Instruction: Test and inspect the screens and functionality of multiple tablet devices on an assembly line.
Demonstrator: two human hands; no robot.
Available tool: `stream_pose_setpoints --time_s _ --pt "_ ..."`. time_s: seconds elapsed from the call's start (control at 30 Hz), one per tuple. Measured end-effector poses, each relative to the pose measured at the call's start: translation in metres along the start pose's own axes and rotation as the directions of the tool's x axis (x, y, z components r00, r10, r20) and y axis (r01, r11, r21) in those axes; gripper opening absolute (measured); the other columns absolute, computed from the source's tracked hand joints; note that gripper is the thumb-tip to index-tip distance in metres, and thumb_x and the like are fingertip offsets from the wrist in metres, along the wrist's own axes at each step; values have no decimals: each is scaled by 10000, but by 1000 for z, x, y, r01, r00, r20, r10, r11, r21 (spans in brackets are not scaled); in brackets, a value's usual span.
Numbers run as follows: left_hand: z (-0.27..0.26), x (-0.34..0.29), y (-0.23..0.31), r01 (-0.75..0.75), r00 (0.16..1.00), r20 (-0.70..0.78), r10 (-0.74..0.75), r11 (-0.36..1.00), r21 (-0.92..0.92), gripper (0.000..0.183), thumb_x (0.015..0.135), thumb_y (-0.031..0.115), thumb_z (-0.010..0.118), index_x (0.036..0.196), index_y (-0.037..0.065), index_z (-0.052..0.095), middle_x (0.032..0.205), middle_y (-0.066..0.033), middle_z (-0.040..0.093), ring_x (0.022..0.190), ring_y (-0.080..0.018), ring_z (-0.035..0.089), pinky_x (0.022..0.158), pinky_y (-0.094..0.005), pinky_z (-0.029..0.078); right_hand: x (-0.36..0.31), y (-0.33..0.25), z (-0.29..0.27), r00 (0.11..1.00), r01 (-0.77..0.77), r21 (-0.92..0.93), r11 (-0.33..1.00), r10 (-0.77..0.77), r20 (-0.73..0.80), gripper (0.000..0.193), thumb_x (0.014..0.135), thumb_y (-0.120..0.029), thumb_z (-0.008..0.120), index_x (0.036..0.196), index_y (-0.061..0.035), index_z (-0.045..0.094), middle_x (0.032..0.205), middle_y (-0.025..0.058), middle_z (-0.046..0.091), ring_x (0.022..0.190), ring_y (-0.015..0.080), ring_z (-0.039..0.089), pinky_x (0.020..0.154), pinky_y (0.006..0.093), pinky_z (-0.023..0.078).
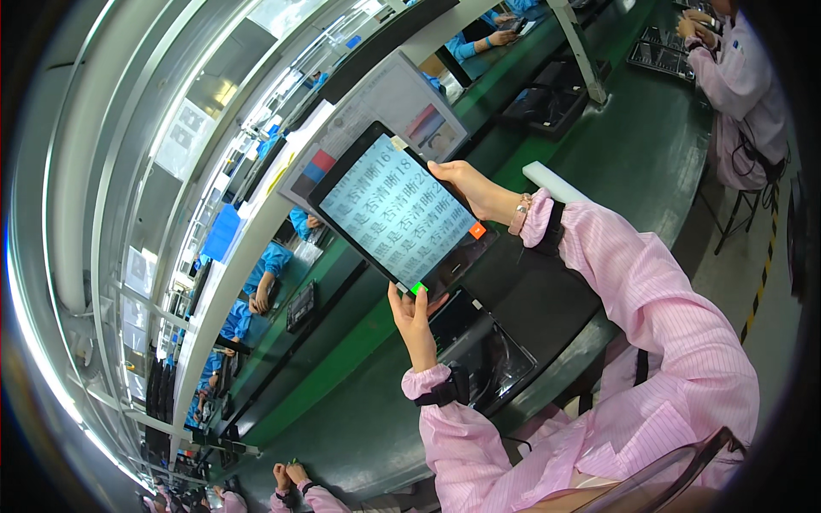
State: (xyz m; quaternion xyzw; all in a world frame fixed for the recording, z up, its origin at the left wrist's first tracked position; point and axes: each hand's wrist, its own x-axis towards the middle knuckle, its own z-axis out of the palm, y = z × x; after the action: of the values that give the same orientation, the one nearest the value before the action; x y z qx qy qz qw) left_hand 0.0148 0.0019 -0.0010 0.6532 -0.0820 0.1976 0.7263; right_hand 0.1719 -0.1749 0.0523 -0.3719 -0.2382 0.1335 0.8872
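The tablet point(395, 205), raised above the green tabletop point(363, 398), looks light and stiff, with a glass face that is probably slick and easily cracked, so its narrow black edges seem the best hold. The left hand point(414, 329) pinches it near the green tag point(418, 289), the right hand point(473, 185) grips the opposite long edge. Its lit screen faces the wearer, top end toward upper left, long axis slanting down to lower right
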Motion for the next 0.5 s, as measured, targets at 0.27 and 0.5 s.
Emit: stream_pose_setpoints --time_s 0.27,0.5 --pt "-1 0 8 -172 976 -106 190 973 154 539 917 79 514 1381 -2 252 1223 -136 492 1106 -194 486 974 -280 332 -38 6 -6 1000 24 -31 999 -25 -20 358 956 -308 474 1038 15 604 939 45 644 821 97 596 758 264 480" --pt "24 -13 23 -96 982 -149 118 984 148 475 930 196 539 1313 2 336 1099 -104 585 996 -123 532 874 -251 388 -114 11 -14 995 -3 73 997 10 -98 309 969 -277 458 1016 -8 601 952 27 633 824 67 584 729 222 476"
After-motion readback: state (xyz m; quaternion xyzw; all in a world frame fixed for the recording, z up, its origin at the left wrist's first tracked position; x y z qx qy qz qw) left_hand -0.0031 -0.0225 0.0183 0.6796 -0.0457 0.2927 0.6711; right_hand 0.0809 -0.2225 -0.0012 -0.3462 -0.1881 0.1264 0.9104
